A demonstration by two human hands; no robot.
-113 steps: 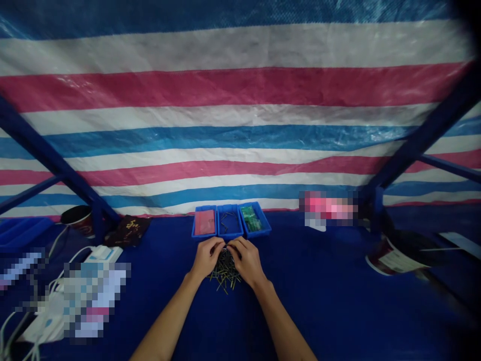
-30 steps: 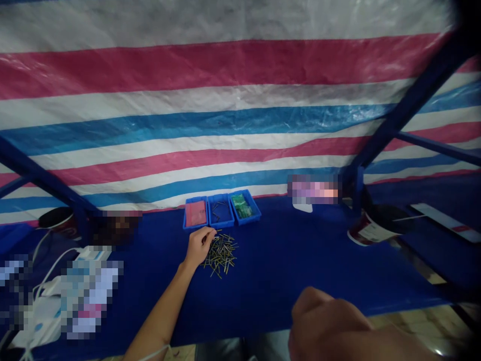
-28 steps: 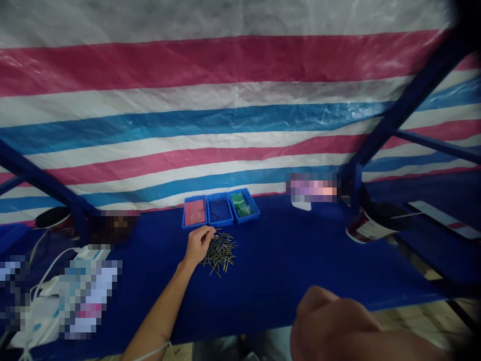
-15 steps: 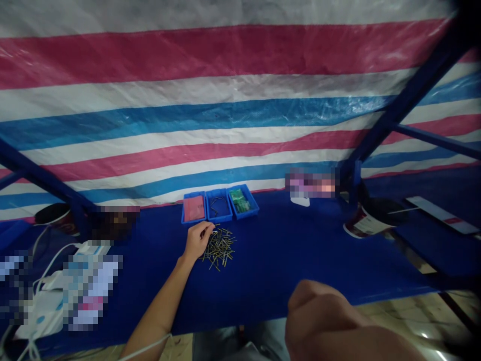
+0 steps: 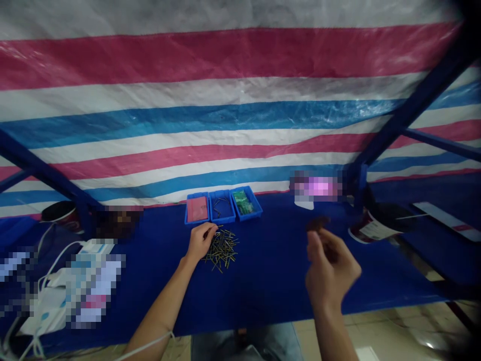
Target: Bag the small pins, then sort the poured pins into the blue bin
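My left hand is closed in a pinch at the left edge of a loose pile of thin brass-and-dark metal pins, perhaps screws or drill bits. A thin metal pin pokes out past its fingertips. On the right, my right hand is raised over the blue table, its fingers curled together. Something dark brown and blurred shows at those fingertips; I cannot make out whether it is a held thing or shaded fingers. Behind the pile stand three blue trays: one with pink sheets, one with several pins, one with green packets.
Blue cloth covers the table. At left lie a white power strip and cables. Dark round tubs stand at left and right. Blue frame bars rise on both sides before a striped tarp.
My right hand has moved up and forward from the table's near edge, its fingers now in view. The left hand stays in its pinch by the pile. The view has shifted slightly.
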